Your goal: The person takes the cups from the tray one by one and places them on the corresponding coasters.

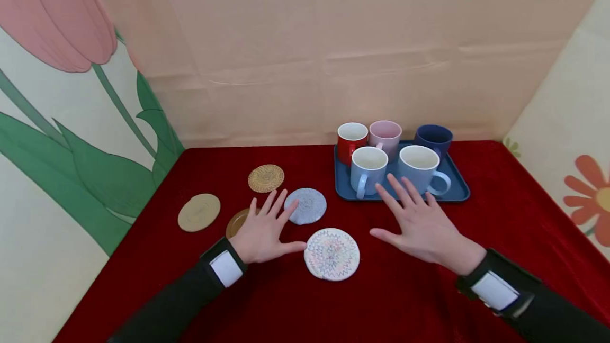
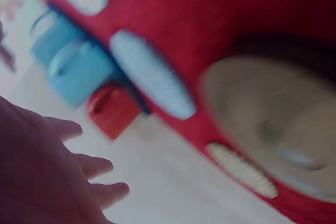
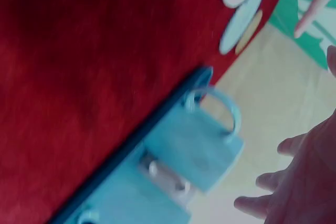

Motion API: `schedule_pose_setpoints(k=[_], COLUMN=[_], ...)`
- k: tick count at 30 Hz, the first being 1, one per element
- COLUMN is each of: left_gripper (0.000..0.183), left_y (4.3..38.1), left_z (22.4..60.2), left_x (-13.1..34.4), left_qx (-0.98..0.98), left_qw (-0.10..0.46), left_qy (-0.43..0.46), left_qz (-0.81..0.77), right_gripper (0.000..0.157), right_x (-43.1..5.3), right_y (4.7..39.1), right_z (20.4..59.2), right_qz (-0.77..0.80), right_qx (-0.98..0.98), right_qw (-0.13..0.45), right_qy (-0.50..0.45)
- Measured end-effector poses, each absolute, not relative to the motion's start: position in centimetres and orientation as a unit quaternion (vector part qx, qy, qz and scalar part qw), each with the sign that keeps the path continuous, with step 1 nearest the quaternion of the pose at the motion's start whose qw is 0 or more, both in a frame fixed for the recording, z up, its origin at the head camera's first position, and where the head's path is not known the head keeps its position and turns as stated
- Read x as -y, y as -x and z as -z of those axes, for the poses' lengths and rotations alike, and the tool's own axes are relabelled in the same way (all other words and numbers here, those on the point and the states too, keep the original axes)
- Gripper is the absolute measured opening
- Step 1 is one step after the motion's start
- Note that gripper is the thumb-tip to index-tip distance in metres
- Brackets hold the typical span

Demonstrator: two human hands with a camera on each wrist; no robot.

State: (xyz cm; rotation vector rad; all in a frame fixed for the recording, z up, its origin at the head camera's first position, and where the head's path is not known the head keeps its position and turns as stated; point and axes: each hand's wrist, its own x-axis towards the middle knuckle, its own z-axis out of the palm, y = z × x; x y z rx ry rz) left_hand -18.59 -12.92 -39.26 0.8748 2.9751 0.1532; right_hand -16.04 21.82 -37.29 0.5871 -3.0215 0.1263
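Fingers spread, my left hand (image 1: 263, 233) is held over the left half of the table and grips nothing. Beneath it, a brown round coaster (image 1: 236, 222) is partly hidden. Its thumb tip overlaps the edge of a white zigzag-patterned coaster (image 1: 332, 254) in the head view, and its fingers overlap a light blue coaster (image 1: 307, 206). My right hand (image 1: 425, 228), also spread and holding nothing, is in front of a blue tray (image 1: 344, 183). Two light blue mugs (image 1: 369, 165) (image 1: 415, 169) stand at the tray's front, close beyond its fingertips.
Behind them on the tray stand a red mug (image 1: 345, 153), a pink mug (image 1: 389, 139) and a dark blue mug (image 1: 436, 139). A tan coaster (image 1: 199, 213) and a woven coaster (image 1: 266, 178) lie on the left of the red tablecloth (image 1: 305, 308). A beige backdrop (image 1: 267, 57) borders the table's far edge.
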Motion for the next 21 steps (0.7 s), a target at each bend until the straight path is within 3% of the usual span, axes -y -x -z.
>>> schedule_pose_setpoints(k=[11, 21], left_gripper=[0.104, 0.104], left_y=[19.2, 18.4], left_z=[41.9, 42.4], left_x=[14.4, 14.4], left_qx=[-0.958, -0.936], left_qw=[0.051, 0.127], left_qy=[-0.279, -0.326], left_qz=[-0.028, -0.049], right_gripper=[0.100, 0.103], right_x=[-16.8, -13.8], right_y=[16.5, 16.5], right_z=[39.6, 41.3], right_qz=[-0.081, -0.125], right_qx=[0.953, 0.929], right_qw=[-0.032, -0.146], right_qy=[-0.292, -0.317])
